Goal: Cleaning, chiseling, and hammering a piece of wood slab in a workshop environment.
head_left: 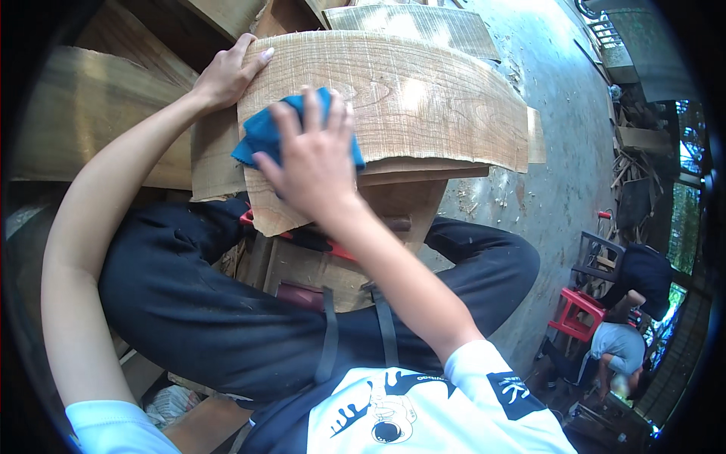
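Observation:
A broad wooden board [431, 98] with wavy grain and a rough, curved outline lies across a wooden support in front of me. My left hand [224, 76] grips its far left corner, the thumb resting on the top face. On the board's left part, my right hand [314, 159] presses down a crumpled blue cloth [261, 138]. Its fingers are spread over the cloth and slightly blurred. Beneath the near edge another thin piece of wood [423, 172] shows. Part of a red and black object [333, 248] lies under the board, between my legs; its kind is hidden.
More planks [98, 113] are stacked at the left, and another board [416, 29] lies beyond mine. Wood shavings dot the concrete floor [552, 113]. At the right, people [620, 348] work near a red plastic stool [578, 314]. Scrap wood [631, 151] is piled along the far right.

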Available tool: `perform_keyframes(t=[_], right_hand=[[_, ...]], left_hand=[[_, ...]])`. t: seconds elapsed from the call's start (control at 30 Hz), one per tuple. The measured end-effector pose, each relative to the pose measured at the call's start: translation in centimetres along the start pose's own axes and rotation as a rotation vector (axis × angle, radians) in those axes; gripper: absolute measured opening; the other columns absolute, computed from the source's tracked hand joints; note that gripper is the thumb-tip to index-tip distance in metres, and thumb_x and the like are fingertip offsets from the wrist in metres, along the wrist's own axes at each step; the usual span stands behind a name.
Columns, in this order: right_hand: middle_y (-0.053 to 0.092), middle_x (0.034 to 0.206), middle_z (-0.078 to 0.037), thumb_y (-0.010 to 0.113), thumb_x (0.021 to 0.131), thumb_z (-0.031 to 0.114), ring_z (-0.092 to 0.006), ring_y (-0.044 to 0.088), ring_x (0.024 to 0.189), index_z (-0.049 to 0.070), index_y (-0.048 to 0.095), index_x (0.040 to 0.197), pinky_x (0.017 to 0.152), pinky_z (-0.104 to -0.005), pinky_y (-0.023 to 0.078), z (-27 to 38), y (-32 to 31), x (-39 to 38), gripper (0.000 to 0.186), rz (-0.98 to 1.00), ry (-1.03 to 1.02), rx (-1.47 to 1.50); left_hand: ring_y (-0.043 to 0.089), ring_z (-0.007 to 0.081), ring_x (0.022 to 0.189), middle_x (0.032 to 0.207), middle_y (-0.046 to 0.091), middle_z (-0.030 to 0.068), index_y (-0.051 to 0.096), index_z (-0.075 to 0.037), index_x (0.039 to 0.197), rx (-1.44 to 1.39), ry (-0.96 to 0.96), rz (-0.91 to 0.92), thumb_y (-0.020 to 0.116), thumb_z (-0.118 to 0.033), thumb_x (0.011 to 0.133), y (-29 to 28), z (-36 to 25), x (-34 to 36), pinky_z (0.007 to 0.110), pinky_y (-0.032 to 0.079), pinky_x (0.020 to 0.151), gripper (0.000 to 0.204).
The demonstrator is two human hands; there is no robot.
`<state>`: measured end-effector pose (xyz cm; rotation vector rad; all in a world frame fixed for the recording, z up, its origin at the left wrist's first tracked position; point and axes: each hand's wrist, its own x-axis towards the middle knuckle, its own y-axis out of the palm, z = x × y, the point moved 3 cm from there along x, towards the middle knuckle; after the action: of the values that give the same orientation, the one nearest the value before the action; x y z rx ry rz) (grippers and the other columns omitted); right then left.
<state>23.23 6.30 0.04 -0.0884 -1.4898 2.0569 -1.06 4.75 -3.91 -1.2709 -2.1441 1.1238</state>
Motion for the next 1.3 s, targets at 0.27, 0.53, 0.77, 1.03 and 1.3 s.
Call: perform_keyframes(t=[0.27, 0.53, 0.77, 1.03, 1.3], right_hand=[[0.063, 0.136, -0.018, 0.071, 0.091, 0.02, -0.0443, 0.056, 0.131, 0.013, 0.073, 0.119, 0.112, -0.0562, 0.044, -4.0, 0.8, 1.3, 0.029, -0.175, -0.26, 0.013], [0.075, 0.119, -0.019, 0.066, 0.1, 0.028, -0.0396, 0.072, 0.108, 0.012, 0.077, 0.122, 0.097, -0.0465, 0.055, -37.3, -12.0, 2.1, 0.03, -0.331, 0.442, -0.459], [0.076, 0.103, -0.021, 0.06, 0.101, 0.019, -0.0398, 0.072, 0.096, 0.004, 0.078, 0.107, 0.09, -0.0497, 0.056, -28.9, -8.4, 1.3, 0.024, -0.483, 0.343, -0.117], [0.071, 0.132, -0.013, 0.073, 0.088, 0.009, -0.0381, 0.059, 0.135, 0.009, 0.074, 0.116, 0.11, -0.05, 0.051, -7.8, -1.6, 0.8, 0.028, -0.137, -0.208, 0.194], [0.078, 0.104, -0.019, 0.062, 0.093, 0.013, -0.0388, 0.076, 0.095, 0.013, 0.08, 0.115, 0.09, -0.0501, 0.06, -40.0, -14.0, 1.3, 0.028, -0.336, 0.357, -0.384]], left_hand=[[0.072, 0.0466, 0.106, 0.104, 0.073, 0.0334, 0.046, -0.001, 0.14, -0.006, -0.002, 0.029, 0.051, -0.055, 0.106, -0.3, 0.3, -0.7, 0.053, 0.054, 0.095, 0.064], [0.073, 0.0458, 0.1, 0.099, 0.073, 0.0323, 0.045, 0.0, 0.133, 0.029, 0.054, 0.056, 0.05, -0.054, 0.106, 0.3, -1.3, -1.4, 0.051, 0.054, 0.091, 0.061], [0.071, 0.048, 0.107, 0.106, 0.072, 0.0344, 0.045, 0.001, 0.134, 0.028, 0.03, 0.132, 0.05, -0.059, 0.105, -0.6, -1.2, -1.1, 0.053, 0.053, 0.096, 0.067], [0.07, 0.0485, 0.103, 0.102, 0.072, 0.0327, 0.048, -0.003, 0.128, 0.014, 0.122, 0.076, 0.053, -0.053, 0.105, -0.1, 0.0, -0.2, 0.052, 0.053, 0.09, 0.055], [0.069, 0.0502, 0.106, 0.104, 0.071, 0.0339, 0.047, -0.002, 0.13, 0.028, 0.122, 0.094, 0.054, -0.051, 0.105, -0.1, -1.0, 0.1, 0.053, 0.053, 0.09, 0.056]])
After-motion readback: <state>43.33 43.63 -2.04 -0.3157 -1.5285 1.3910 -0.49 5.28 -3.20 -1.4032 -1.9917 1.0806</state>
